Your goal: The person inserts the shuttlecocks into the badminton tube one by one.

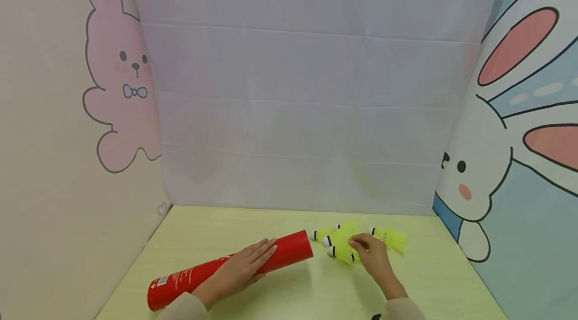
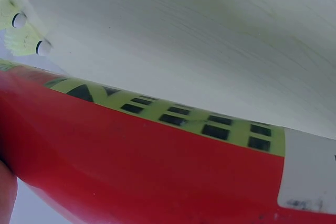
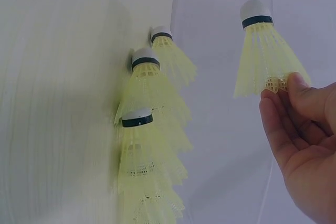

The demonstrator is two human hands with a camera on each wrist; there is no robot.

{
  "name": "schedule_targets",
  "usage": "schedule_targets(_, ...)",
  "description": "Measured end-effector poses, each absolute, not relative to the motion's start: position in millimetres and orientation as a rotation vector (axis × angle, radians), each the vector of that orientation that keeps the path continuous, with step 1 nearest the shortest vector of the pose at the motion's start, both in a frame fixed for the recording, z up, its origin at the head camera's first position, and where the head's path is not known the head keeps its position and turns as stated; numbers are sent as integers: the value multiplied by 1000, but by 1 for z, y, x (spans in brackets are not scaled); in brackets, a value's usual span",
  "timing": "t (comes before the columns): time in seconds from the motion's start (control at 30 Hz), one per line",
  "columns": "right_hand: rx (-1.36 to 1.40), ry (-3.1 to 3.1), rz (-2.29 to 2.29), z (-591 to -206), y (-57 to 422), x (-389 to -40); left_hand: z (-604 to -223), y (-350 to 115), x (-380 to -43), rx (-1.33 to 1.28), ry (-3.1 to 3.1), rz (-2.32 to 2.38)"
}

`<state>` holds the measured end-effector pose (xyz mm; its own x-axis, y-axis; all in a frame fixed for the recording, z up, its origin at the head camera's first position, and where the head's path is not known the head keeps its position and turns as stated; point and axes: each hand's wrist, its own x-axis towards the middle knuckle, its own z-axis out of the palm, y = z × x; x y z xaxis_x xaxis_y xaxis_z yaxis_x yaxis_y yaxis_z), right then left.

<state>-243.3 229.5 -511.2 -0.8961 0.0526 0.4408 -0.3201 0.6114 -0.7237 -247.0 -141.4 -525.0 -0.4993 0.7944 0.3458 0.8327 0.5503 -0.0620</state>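
Observation:
A red shuttlecock tube lies slantwise at the left, its right end towards the shuttlecocks. My left hand holds it from above, fingers laid across its side. In the left wrist view the tube shows a yellow-and-black printed strip. My right hand pinches the skirt rim of a yellow shuttlecock between thumb and fingers, its white cork pointing away from the hand. In the head view the held shuttlecock is near the tube's right end.
Several yellow shuttlecocks lie in an overlapping row on the pale table. Another shuttlecock lies behind my right hand. A white cloth hangs at the back, with rabbit-printed panels at the sides.

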Motion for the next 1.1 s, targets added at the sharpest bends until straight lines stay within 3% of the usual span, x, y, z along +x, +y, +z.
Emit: schedule_targets(1.1, 510, -2289, 1247, -507, 178, -241, -517, -134, -238, -1320, -2419, -106)
